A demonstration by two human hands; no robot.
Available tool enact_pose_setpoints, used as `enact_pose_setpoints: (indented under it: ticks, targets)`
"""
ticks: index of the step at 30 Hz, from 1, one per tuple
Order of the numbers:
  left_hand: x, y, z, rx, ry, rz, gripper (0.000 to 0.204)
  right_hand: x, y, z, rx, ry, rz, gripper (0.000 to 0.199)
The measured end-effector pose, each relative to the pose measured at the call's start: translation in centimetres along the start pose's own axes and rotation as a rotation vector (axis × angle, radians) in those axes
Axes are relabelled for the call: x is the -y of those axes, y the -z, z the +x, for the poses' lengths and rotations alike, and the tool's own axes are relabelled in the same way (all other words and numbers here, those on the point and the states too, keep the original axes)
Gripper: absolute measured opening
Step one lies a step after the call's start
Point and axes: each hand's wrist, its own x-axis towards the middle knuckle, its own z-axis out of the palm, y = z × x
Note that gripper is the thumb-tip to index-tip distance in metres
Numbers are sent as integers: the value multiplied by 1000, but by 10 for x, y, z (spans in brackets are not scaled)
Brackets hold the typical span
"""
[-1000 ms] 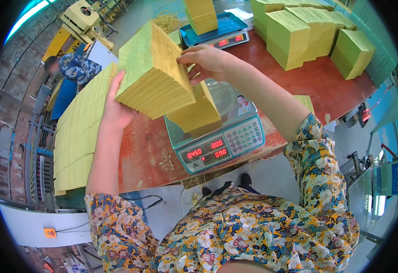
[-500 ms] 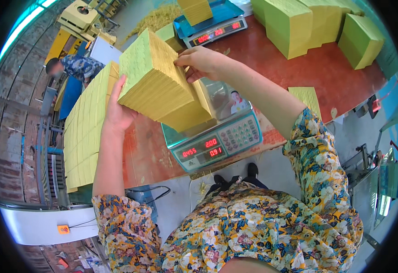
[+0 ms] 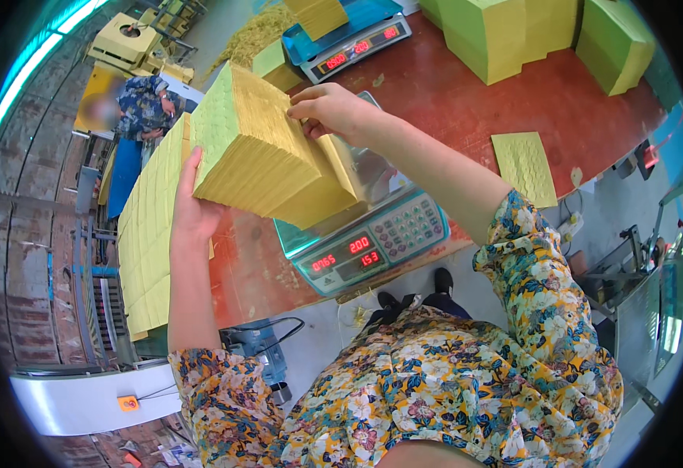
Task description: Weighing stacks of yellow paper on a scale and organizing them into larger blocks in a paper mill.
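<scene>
A thick block of yellow paper sheets (image 3: 257,160) leans, tilted, over the near scale (image 3: 365,253), which has a silver pan, a keypad and a lit red display. My left hand (image 3: 195,204) supports the block's left end, thumb up along the side and palm against it; some fingers are hidden beneath. On the block's right side, my right hand (image 3: 329,115) has its bent fingertips against the sheet edges. Next to that hand, a thinner section of yellow sheets (image 3: 340,168) stands at the block's right, over the pan.
A second scale (image 3: 361,48) behind carries a yellow paper stack (image 3: 318,17). More tall stacks (image 3: 486,39) stand at the back right, and a flat yellow sheet (image 3: 525,168) lies on the red table (image 3: 450,117). Rows of stacks (image 3: 150,234) line the left. A co-worker (image 3: 148,105) is beyond them.
My view has shifted a little. The near scale's display reads higher. Both hands stay at the block, still tilted. The co-worker's posture has changed, with hands now showing.
</scene>
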Motion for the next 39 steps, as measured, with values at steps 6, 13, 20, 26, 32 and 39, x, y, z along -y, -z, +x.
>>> enact_pose_setpoints:
  ticks: [6,13,20,26,32,39]
  targets:
    - [-3,-7,-1,10,-23,52,58,-15,2,-7,-84,96,-129,41]
    - [7,13,7,143,-36,-299,67,-19,1,-21,-358,346,-135,53]
    - [79,-39,41,38,-334,-186,49,-42,-17,3,-227,447,-156,64]
    - [111,-57,70,241,-187,-608,58,-31,-6,-17,-259,14,-48,59]
    - [111,-54,50,56,-20,-701,79,-67,80,-75,-641,559,-972,51]
    - [182,62,46,-363,-165,-468,65,-74,81,-192,-947,244,43,48]
